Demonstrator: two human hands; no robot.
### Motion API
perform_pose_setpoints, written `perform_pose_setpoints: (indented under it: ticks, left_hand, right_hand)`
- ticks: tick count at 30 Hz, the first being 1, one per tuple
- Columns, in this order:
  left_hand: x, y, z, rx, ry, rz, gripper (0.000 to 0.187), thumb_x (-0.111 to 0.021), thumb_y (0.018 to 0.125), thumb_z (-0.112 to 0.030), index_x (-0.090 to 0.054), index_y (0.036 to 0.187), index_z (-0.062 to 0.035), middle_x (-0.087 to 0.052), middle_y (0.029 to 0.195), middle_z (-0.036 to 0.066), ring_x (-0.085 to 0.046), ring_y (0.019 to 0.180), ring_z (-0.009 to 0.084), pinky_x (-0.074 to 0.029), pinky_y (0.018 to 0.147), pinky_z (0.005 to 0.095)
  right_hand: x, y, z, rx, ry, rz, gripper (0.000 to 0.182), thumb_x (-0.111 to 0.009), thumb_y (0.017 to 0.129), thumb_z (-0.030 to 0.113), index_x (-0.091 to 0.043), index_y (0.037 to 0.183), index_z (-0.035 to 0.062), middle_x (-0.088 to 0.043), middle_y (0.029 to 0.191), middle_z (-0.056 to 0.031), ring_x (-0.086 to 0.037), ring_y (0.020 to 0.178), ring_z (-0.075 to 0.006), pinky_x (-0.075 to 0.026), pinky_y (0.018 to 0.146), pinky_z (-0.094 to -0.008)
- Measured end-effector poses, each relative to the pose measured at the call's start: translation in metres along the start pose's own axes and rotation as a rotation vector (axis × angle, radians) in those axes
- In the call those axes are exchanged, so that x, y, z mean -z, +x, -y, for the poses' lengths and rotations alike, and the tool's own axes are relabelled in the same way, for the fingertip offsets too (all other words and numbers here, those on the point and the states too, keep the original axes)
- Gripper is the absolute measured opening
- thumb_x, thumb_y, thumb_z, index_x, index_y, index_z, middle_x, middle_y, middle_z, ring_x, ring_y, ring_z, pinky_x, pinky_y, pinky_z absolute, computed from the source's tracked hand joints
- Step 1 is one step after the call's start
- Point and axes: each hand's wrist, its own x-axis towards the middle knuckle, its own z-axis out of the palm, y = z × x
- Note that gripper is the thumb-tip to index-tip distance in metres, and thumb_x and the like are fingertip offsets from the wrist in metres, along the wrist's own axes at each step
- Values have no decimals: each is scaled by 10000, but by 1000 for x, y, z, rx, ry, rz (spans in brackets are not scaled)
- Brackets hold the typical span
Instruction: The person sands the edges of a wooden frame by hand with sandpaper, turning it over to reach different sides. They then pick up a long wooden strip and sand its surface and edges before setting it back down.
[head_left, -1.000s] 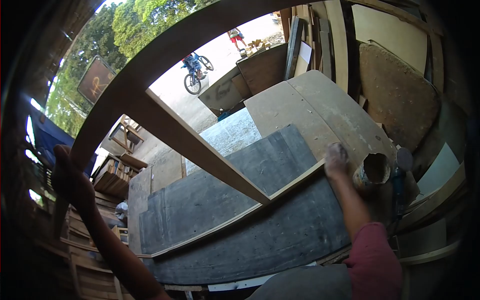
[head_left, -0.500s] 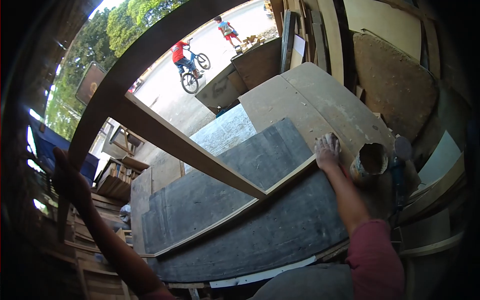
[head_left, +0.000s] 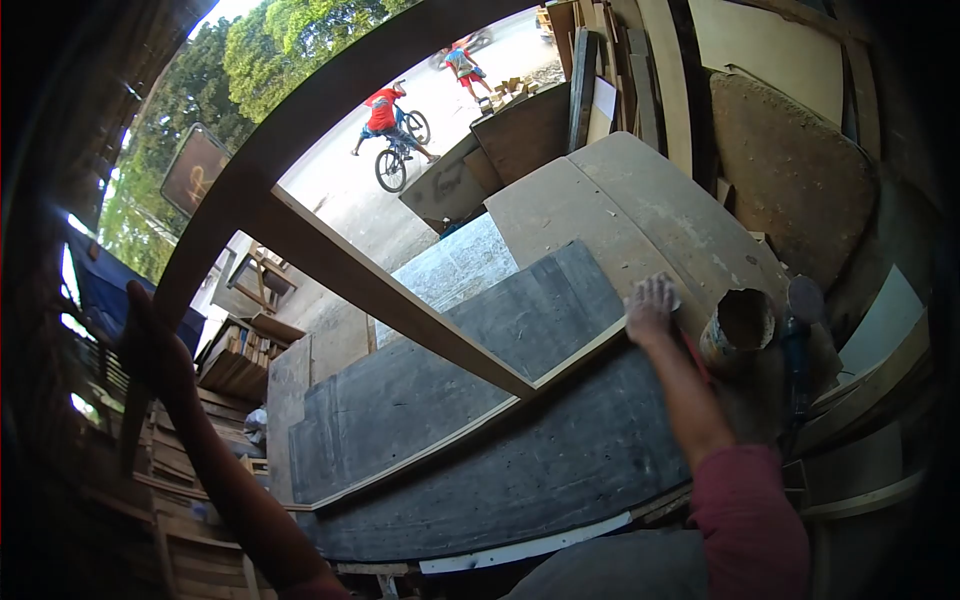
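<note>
We have a wooden frame (head_left: 330, 160) up on edge over the dark board (head_left: 480, 440); our left hand (head_left: 150, 345) is wrapped around the frame's dark curved member far out to the side, fingers closed on it, which seems to be what keeps the piece tilted up rather than lying flat; from that member a pale straight rail (head_left: 400, 300) runs down toward our other hand and meets a thin pale strip (head_left: 470, 425) that lies along the dark board. Our right hand (head_left: 650, 310) rests flat on the far end of that strip, fingers (head_left: 655, 292) spread and pressing down rather than gripping, apparently to pin the low edge so the raised part cannot slide; the palm hides whether anything sits beneath it, so we cannot tell. Just beyond those fingertips lies a sheet of pale plywood (head_left: 620, 210); just to the outer side of the hand stands an open, crusted tin (head_left: 740, 325), close enough to reach. Far beyond the fingers, out on the road, someone rides a bicycle (head_left: 395, 150).
</note>
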Motion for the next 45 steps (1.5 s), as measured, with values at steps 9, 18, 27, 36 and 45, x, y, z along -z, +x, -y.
perform_pose_setpoints:
  ticks: [9,18,27,36,45]
  left_hand:
    - [-3,-1,-2,-38,-94,-16,638,-378,1032,-520,-681,1168,25,-695,1073,265,-689,976,385,-521,772,421]
    - [4,-3,-15,6,-72,16,553,-396,1053,-409,-697,1055,54,-687,855,270,-665,762,414,-483,656,463]
    - [-6,1,24,-203,32,-11,506,-365,1060,-381,-616,1281,-1,-680,1122,257,-676,969,401,-521,793,422]
    - [-17,4,8,-114,-38,-37,531,-423,1046,-421,-684,1165,26,-704,1055,253,-697,948,379,-537,803,410]
    - [-22,1,25,-123,-44,-33,410,-379,1062,-269,-553,1367,-57,-690,1096,243,-688,913,382,-528,736,438]
  right_hand:
    - [-4,-44,36,99,130,58,579,-434,983,342,-419,1411,-46,-401,1495,-249,-260,1456,-421,-157,1200,-524]
    - [-29,-96,94,388,69,-181,508,-509,925,274,-454,1354,8,-418,1421,-264,-249,1424,-467,-218,1159,-549]
    - [-66,45,-65,48,285,-176,481,-399,1011,291,-489,1375,-11,-400,1506,-203,-220,1455,-438,-136,1184,-607]
    - [-30,-74,33,296,40,-182,580,-457,976,318,-385,1464,12,-357,1541,-163,-193,1455,-494,-180,1162,-634]
    - [-68,-65,57,272,336,-184,436,-416,1005,356,-556,1318,87,-404,1496,-210,-194,1463,-462,-102,1186,-606]
